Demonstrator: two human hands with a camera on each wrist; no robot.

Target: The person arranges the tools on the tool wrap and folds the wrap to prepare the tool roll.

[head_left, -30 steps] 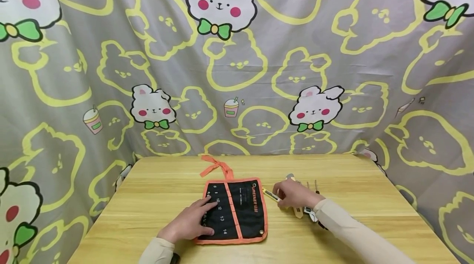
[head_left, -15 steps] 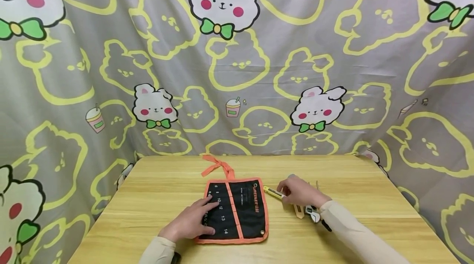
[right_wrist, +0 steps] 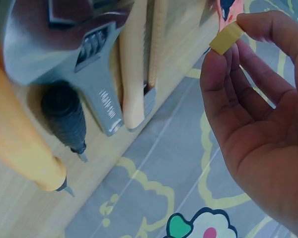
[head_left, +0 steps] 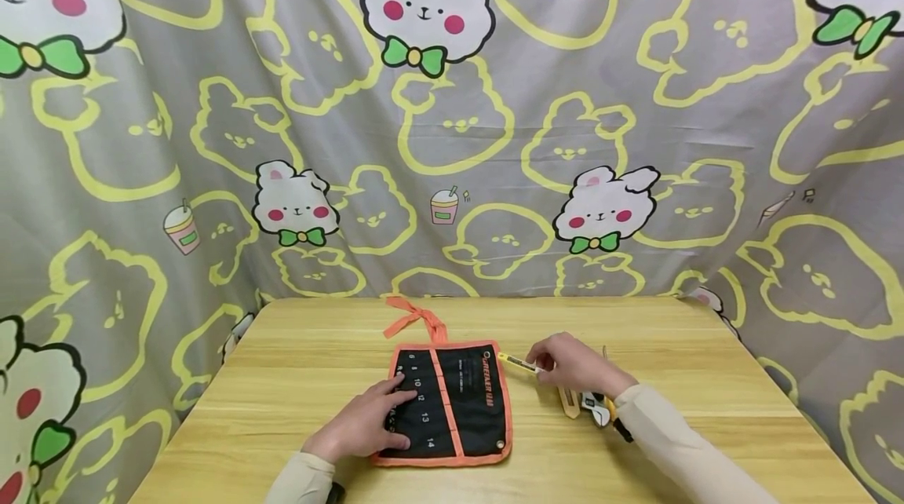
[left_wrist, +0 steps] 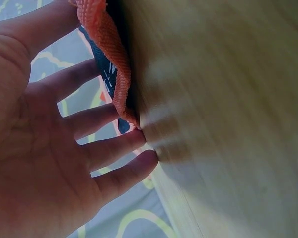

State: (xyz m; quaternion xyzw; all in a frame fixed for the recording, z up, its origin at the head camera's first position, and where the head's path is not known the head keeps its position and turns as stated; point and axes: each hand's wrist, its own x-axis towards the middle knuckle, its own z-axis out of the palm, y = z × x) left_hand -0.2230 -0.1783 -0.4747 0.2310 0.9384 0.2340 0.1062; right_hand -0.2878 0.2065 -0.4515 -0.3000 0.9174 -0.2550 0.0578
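My left hand [head_left: 360, 418] rests flat with spread fingers on the near left part of a black tool pouch [head_left: 475, 402] with orange trim. In the left wrist view the fingertips lie along the pouch's orange edge [left_wrist: 121, 84]. My right hand [head_left: 575, 363] pinches a slim yellow bar [head_left: 521, 363] with a dark label between thumb and fingers. The bar points left, its far tip overlapping the pouch's upper right corner in the head view. In the right wrist view only the bar's squared yellow end [right_wrist: 227, 38] shows; the rest is hidden.
Under and beside the right forearm lie an adjustable wrench [head_left: 596, 410], a flat wooden-coloured piece [head_left: 569, 403] and a black-handled screwdriver [right_wrist: 64, 116]. A yellow-handled tool [right_wrist: 27, 144] lies beside them. Orange ties [head_left: 417, 315] stretch from the pouch's far edge. A patterned curtain [head_left: 452, 135] hangs behind the table.
My right hand has shifted slightly right and away from me, and the yellow bar now lies more level. The wrench shows more from under the hand. My left hand stays put.
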